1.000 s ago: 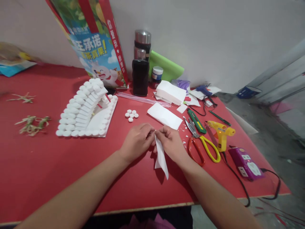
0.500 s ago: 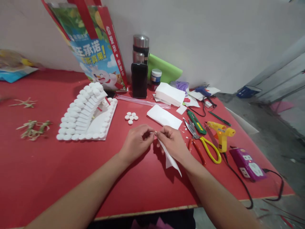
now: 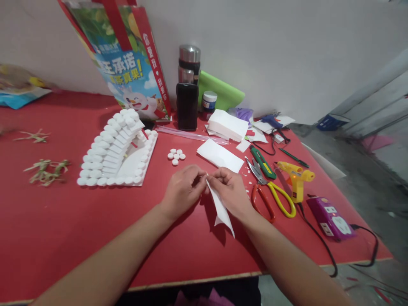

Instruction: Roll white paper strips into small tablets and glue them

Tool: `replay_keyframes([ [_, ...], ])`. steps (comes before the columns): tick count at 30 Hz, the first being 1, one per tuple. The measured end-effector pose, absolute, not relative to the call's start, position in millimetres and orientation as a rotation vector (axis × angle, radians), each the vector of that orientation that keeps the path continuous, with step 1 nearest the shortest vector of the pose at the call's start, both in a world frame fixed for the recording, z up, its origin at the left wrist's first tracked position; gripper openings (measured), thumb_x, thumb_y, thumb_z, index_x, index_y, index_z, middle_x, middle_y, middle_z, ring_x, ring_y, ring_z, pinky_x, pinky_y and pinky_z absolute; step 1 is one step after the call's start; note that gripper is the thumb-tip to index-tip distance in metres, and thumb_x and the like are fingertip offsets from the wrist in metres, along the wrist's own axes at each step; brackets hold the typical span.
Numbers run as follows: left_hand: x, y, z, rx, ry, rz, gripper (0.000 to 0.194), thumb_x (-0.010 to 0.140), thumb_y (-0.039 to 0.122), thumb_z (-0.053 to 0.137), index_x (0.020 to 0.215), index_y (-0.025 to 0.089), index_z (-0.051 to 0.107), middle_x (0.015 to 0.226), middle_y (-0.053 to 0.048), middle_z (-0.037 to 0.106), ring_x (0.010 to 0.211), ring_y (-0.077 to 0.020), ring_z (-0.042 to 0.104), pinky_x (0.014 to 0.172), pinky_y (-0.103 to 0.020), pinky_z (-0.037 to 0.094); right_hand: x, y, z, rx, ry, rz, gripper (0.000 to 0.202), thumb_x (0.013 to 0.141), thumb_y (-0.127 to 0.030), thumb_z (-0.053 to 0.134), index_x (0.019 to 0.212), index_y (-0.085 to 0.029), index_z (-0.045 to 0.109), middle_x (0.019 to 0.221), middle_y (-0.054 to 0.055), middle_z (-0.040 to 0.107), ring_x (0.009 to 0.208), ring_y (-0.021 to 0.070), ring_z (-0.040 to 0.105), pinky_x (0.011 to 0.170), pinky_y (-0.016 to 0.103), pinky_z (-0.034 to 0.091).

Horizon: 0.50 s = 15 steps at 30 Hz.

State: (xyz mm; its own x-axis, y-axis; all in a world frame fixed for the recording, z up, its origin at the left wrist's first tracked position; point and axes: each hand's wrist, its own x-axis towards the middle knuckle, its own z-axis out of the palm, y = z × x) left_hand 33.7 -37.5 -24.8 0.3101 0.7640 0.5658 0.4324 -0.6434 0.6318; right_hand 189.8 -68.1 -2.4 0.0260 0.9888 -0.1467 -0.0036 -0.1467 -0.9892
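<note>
Fingers, left hand (image 3: 183, 191): thumb and forefinger pressed together at the paper's upper tip; whether they grip it is too small to tell.
Fingers, right hand (image 3: 231, 193): pinching the upper end of the white paper (image 3: 219, 208), close beside the left hand.
White paper: hanging from the pinch toward the near edge of the red desk (image 3: 79, 242), creased lengthwise, its lower end flared.
White discs (image 3: 175, 157): a small cluster beyond the left hand.
White model (image 3: 110, 153): left of the discs, edged with more round white pieces.
Folded sheet (image 3: 219, 155): flat, just beyond the right hand; a paper stack (image 3: 228, 125) lies behind it.
Scissors (image 3: 263, 182): right of the right hand, one handle red, one yellow, beside a green cutter (image 3: 263, 161).
Glue gun (image 3: 297, 182): yellow, near a purple power block (image 3: 331, 219).
Phone (image 3: 187, 106): upright before a steel flask (image 3: 189, 55).
Dried twists (image 3: 47, 172): far left.
</note>
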Motion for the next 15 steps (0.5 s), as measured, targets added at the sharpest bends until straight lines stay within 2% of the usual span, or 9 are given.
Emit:
replay_keyframes([
  [6, 34.3, -33.5, -20.9, 2.284, 0.914, 1.305, 0.012, 0.097, 0.014, 0.057, 0.092, 0.016, 0.068, 0.084, -0.006, 0.072, 0.078, -0.0168, 0.067, 0.073, -0.028, 0.052, 194.0, -68.0, 0.1, -1.208, -0.949, 1.449, 0.029, 0.080, -0.041, 0.079, 0.083, -0.018, 0.061, 0.062, 0.001, 0.071, 0.041, 0.0128, 0.061, 0.039, 0.022, 0.045],
  [15, 33.9, -31.6, -23.4, 2.244, 0.761, 1.388, 0.017, 0.095, 0.013, 0.061, 0.106, 0.018, 0.074, 0.103, -0.010, 0.078, 0.095, -0.0193, 0.074, 0.085, -0.032, 0.059, 199.8, -65.2, 6.7, -1.165, -0.888, 1.467, 0.034, 0.075, -0.043, 0.083, 0.078, -0.019, 0.059, 0.064, 0.000, 0.072, 0.038, 0.0104, 0.056, 0.037, 0.022, 0.041],
])
